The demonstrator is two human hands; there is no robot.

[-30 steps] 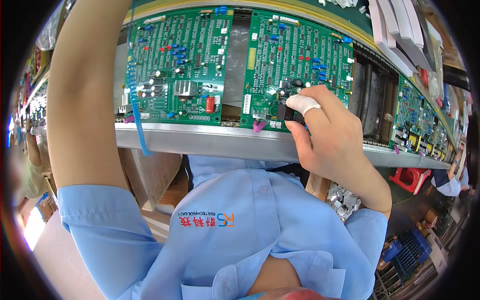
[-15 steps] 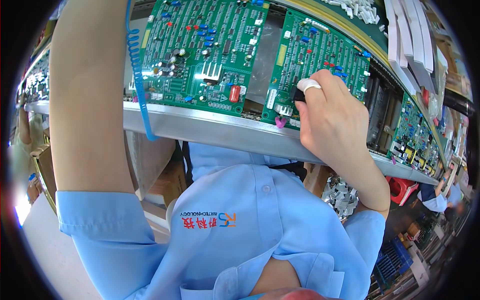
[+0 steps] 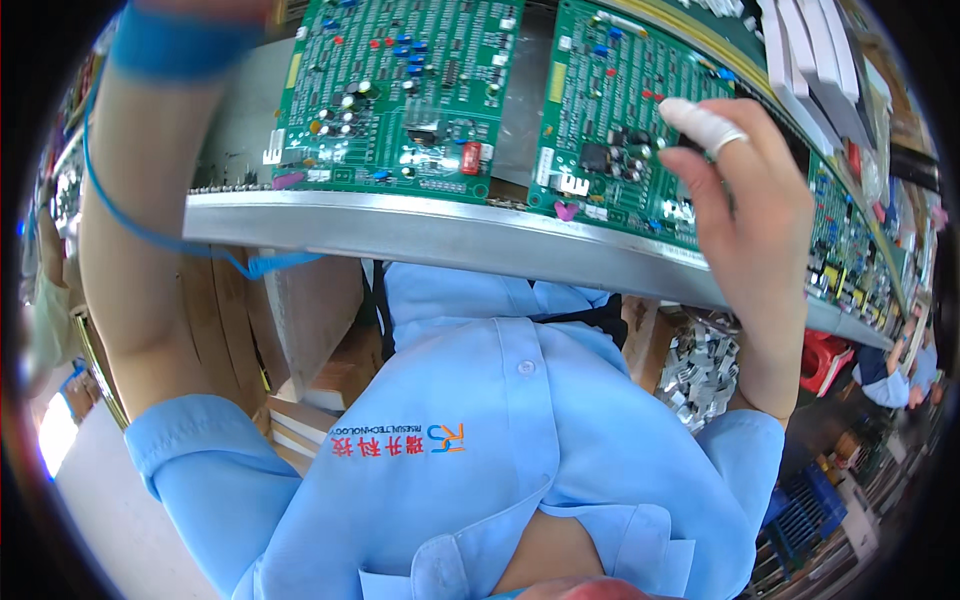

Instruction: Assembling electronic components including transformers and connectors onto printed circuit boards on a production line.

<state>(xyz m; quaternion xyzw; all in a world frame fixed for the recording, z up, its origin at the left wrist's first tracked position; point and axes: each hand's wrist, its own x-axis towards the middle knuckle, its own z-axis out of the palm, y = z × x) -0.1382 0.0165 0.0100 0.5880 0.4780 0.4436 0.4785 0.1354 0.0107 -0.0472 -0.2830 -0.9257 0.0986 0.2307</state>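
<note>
My right hand (image 3: 750, 165), with a white wrap (image 3: 705, 125) on its index finger, hovers over the right green circuit board (image 3: 575, 110). Thumb and index finger are apart, with nothing visible between them. Left of the fingertips, a black square component (image 3: 596, 157) stands on that board beside dark round capacitors (image 3: 632, 150). A second green circuit board (image 3: 345, 60) lies to the left, bearing a red component (image 3: 471, 158). My left hand (image 3: 225, 8) is smeared and cut off by the top edge, its fingers hidden. A blue wrist strap (image 3: 180, 45) with a cord circles that wrist.
A metal rail (image 3: 440, 232) runs along the boards' near edge. Another board (image 3: 835, 250) sits further right. White strips (image 3: 800, 50) stand at the upper right. Small metal parts (image 3: 700, 370) fill a container below the rail, near a red object (image 3: 825, 362).
My right hand has let go of the black component and moved up and right. My left arm has shifted, bringing its wrist strap into view. The boards have moved slightly in the picture.
</note>
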